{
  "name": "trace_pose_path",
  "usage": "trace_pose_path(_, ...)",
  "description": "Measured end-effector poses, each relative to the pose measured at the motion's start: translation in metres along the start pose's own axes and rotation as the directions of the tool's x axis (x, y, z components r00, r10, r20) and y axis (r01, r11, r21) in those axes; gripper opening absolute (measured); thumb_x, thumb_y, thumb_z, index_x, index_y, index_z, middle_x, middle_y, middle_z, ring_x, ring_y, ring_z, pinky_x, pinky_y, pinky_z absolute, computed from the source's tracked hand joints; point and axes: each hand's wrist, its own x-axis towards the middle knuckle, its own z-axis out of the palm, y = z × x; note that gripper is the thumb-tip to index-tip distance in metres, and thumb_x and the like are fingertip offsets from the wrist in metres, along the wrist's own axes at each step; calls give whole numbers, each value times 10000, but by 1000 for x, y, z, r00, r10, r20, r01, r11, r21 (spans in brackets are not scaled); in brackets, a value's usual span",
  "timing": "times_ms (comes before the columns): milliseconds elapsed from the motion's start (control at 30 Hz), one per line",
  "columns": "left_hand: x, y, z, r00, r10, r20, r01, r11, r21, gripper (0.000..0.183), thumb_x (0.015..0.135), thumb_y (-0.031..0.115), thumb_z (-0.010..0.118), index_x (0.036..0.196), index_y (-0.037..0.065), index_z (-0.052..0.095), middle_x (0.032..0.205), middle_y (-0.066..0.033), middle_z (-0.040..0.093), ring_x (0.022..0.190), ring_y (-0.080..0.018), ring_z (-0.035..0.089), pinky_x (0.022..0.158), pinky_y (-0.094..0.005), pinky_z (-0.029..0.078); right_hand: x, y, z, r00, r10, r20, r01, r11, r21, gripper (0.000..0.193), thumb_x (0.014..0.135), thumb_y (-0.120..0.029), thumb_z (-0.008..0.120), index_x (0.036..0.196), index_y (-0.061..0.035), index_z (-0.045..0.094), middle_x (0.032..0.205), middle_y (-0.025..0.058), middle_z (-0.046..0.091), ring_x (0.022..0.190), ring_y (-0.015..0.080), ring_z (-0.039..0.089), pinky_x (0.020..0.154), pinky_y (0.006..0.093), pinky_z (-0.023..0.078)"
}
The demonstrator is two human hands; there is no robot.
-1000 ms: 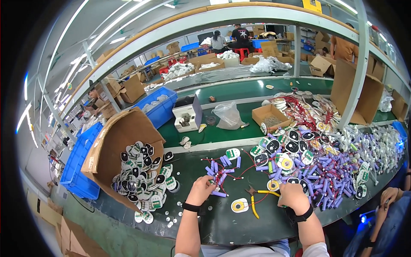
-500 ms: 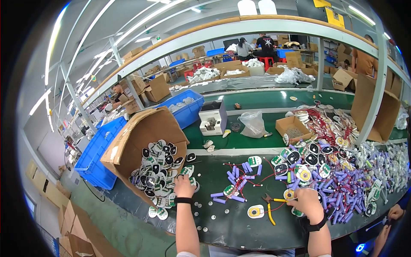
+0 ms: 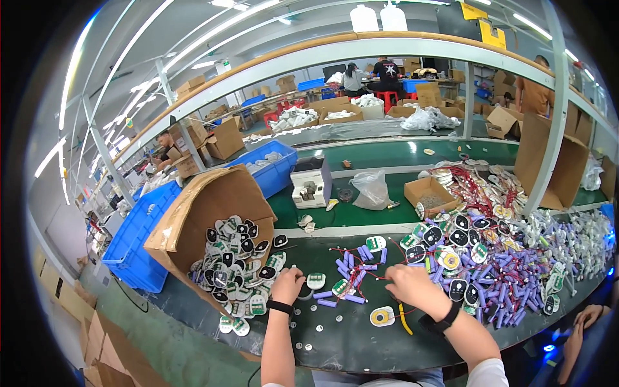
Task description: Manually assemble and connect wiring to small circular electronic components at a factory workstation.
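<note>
My left hand (image 3: pixel 287 285) is over the bench beside the carton's pile, its fingers curled. A white oval piece with a green circuit board (image 3: pixel 316 280) lies just right of its fingertips; whether they touch is unclear. What the fingers hold, if anything, is hidden. My right hand (image 3: pixel 416 287) reaches left across the bench, fingers pinched at a thin red wire (image 3: pixel 379 277) beside the purple battery cells (image 3: pixel 348 266). Below that hand, the yellow handle of the pliers (image 3: pixel 405 320) shows; the jaws are covered. Left of the handle lies a white piece with a yellow disc (image 3: pixel 382 316).
A tilted carton (image 3: pixel 169 222) spills white, green and black pieces leftward. Battery cells with red wires (image 3: pixel 509 284) heap at the right. Behind stand a white machine (image 3: pixel 312 182), a clear plastic bag (image 3: pixel 372 192) and blue bins (image 3: pixel 143 242). Another person's hand (image 3: pixel 588 316) shows at lower right.
The right hand has moved left from the heap's edge to the wires, covering the pliers' jaws. The left hand has shifted away from the pile, and a green-board piece now lies beside it.
</note>
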Motion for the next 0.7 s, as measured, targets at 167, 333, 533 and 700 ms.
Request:
trace_pose_path(167,-2,-1,0,970,233,72,-228,971,-65,471,714,-36,564,1153,134,539,1122,-118,548,1039,-330,522,852,-420,455,20,-29,49,978,-197,68,188,976,113,155,715,-119,636,847,-42,609,838,124,613,767,291,635,623,395,521)
trace_pose_path(333,-2,10,0,873,425,239,-432,902,-27,597,676,-85,516,1183,225,567,1303,-37,485,1165,-300,436,904,-420,417,19,-57,81,958,-285,-21,285,949,133,211,699,-45,602,907,-13,593,848,124,597,748,292,633,617,374,527)
trace_pose_path(533,-2,18,14,892,437,118,-436,899,-37,452,678,-28,591,1069,200,601,1001,-35,556,990,-259,503,799,-407,445,9,-42,66,956,-99,276,53,984,169,350,682,-134,624,1016,-48,566,932,133,595,812,327,620,700,415,508)
trace_pose_path(700,-2,22,12,911,412,28,-411,911,-21,288,653,39,675,912,130,587,901,-70,535,928,-279,521,755,-398,476,-7,-24,36,983,-173,61,113,831,544,247,747,-166,606,964,-50,605,908,124,613,773,280,617,649,378,489)
